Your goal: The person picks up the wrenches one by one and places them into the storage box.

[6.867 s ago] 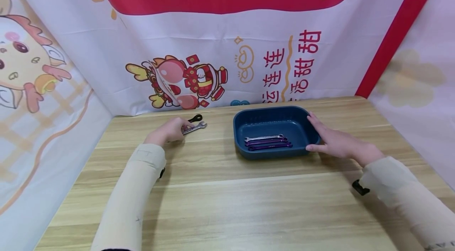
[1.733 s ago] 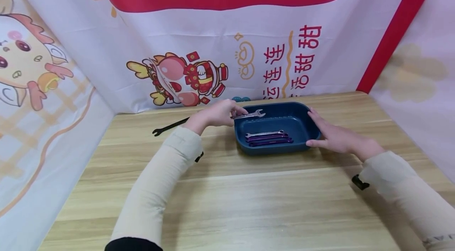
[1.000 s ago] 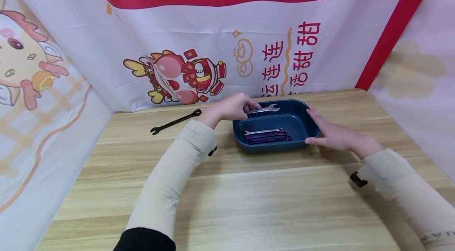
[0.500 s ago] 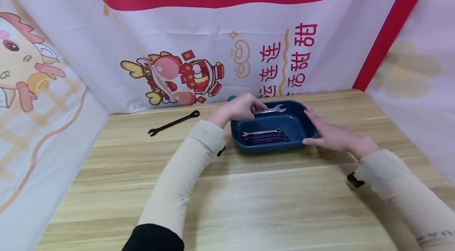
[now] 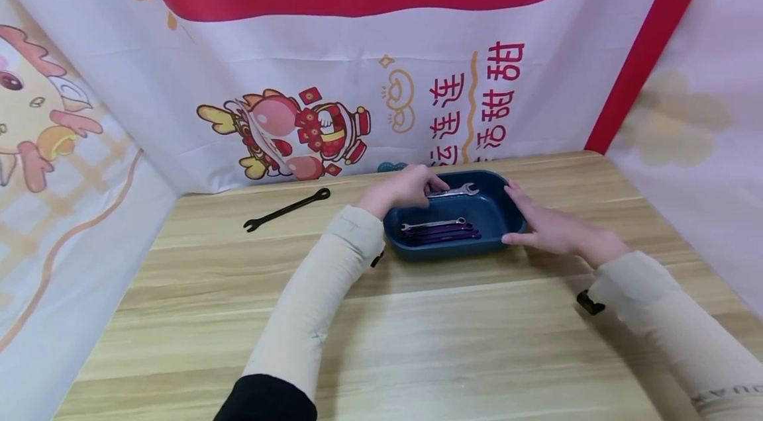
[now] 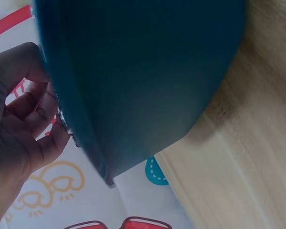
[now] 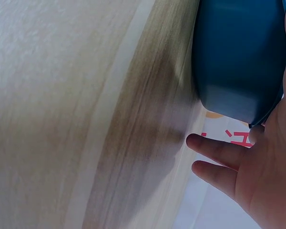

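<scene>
My left hand point(image 5: 411, 185) pinches a silver open-end wrench point(image 5: 457, 191) by its left part, over the back left of a dark blue plastic tub point(image 5: 453, 250). The wrench's open jaw points right. Inside the tub, near its front wall, a silver combination wrench point(image 5: 434, 224) lies beside two purple wrenches point(image 5: 447, 236). My right hand point(image 5: 551, 226) spans the tub's right end, thumb on the front corner and fingers along the far side. In the right wrist view two fingers stretch out straight below the tub. The left wrist view shows the tub's outer wall point(image 6: 148, 95), hiding most of the held wrench.
A black combination wrench point(image 5: 287, 209) lies on the wooden table point(image 5: 381, 341), left of the tub. Behind the table hangs a printed white and red cloth point(image 5: 286, 44), close to the tub's back. Further cloth walls stand at left and right.
The left hand picked up the silver wrench at the left, carried it right and now has it lower in the tub. The black wrench came into full view. The right hand stays at the tub.
</scene>
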A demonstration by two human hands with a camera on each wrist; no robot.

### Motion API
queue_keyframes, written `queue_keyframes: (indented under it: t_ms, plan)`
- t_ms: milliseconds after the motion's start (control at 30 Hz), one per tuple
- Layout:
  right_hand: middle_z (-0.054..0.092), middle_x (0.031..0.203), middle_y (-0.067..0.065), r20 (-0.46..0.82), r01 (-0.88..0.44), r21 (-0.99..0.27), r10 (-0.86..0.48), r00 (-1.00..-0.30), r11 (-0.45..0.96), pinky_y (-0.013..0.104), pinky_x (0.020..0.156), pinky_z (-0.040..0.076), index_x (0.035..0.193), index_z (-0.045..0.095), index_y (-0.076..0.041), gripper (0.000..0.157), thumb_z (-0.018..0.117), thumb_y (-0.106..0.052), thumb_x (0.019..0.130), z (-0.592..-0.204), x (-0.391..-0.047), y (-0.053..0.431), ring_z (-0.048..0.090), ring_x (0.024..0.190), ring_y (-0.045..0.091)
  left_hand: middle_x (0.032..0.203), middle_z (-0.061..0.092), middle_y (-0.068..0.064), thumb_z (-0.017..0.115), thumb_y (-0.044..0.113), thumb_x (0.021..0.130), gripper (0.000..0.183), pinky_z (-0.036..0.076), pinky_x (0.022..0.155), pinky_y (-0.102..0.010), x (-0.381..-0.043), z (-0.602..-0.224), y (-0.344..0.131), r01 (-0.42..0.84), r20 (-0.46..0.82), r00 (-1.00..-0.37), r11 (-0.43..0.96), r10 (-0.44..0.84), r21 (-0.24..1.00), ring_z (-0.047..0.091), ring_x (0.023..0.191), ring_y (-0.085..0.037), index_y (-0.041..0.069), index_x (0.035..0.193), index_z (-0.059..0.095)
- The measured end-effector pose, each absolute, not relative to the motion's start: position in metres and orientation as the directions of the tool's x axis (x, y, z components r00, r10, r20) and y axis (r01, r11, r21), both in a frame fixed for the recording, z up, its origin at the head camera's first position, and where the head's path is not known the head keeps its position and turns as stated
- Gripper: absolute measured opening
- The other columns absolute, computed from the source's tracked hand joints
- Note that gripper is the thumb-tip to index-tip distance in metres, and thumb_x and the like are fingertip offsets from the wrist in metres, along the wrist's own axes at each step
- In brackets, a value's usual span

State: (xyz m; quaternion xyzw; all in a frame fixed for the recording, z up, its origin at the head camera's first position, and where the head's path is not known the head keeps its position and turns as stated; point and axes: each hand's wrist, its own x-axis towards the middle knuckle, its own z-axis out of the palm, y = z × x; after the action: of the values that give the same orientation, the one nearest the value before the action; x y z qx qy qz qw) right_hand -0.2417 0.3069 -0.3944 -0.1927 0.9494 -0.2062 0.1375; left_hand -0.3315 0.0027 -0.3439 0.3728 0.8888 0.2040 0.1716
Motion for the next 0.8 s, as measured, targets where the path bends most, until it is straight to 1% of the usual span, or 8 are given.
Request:
queue_keyframes:
  t_ms: [233,433,567,667,800]
  plan:
    - [-0.005,0.17,0.017,-0.187,-0.291,-0.466,-0.414,-0.891,0.836,0.067,0.11,0.026,0.165,-0.007,-0.013,0.11,0.064,-0.058,0.095,-0.395,-0.241,0.308,0.012,0.15,0.05,0.12,0.069,-0.007,0.067,-0.008,0.089,0.048,0.049,0.076,-0.026,-0.331,-0.352,0.01,0.592,-0.148,-0.69,0.671,0.708,0.447,0.057,0.093,-0.019,0.012,0.132,0.071]
    - [-0.005,0.17,0.016,-0.179,-0.298,-0.465,-0.418,-0.891,0.834,0.067,0.111,0.026,0.165,-0.005,-0.012,0.109,0.065,-0.057,0.095,-0.397,-0.24,0.308,0.013,0.15,0.05,0.116,0.069,-0.007,0.068,-0.008,0.088,0.047,0.045,0.068,-0.023,-0.334,-0.36,0.014,0.608,-0.149,-0.677,0.662,0.721,0.439,0.055,0.084,-0.016,0.012,0.13,0.073]
    - [-0.005,0.17,0.016,-0.177,-0.299,-0.461,-0.417,-0.892,0.835,0.066,0.111,0.027,0.165,-0.006,-0.013,0.11,0.064,-0.059,0.094,-0.398,-0.241,0.309,0.013,0.15,0.049,0.115,0.07,-0.008,0.067,-0.009,0.087,0.047,0.042,0.063,-0.023,-0.336,-0.364,0.015,0.615,-0.144,-0.668,0.65,0.73,0.446,0.052,0.077,-0.016,0.011,0.13,0.073]
    - [-0.006,0.171,0.015,-0.177,-0.298,-0.457,-0.415,-0.893,0.838,0.066,0.111,0.027,0.165,-0.007,-0.014,0.11,0.064,-0.06,0.094,-0.399,-0.242,0.31,0.013,0.151,0.049,0.118,0.07,-0.008,0.067,-0.01,0.088,0.047,0.044,0.065,-0.023,-0.337,-0.366,0.015,0.605,-0.15,-0.668,0.65,0.729,0.459,0.054,0.08,-0.016,0.011,0.13,0.072]
    - [-0.005,0.171,0.014,-0.178,-0.304,-0.451,-0.418,-0.891,0.839,0.066,0.111,0.027,0.165,-0.007,-0.015,0.111,0.063,-0.062,0.093,-0.4,-0.244,0.309,0.014,0.151,0.049,0.121,0.069,-0.007,0.067,-0.01,0.088,0.048,0.048,0.075,-0.025,-0.338,-0.371,0.015,0.587,-0.167,-0.673,0.658,0.721,0.472,0.057,0.093,-0.016,0.011,0.131,0.072]
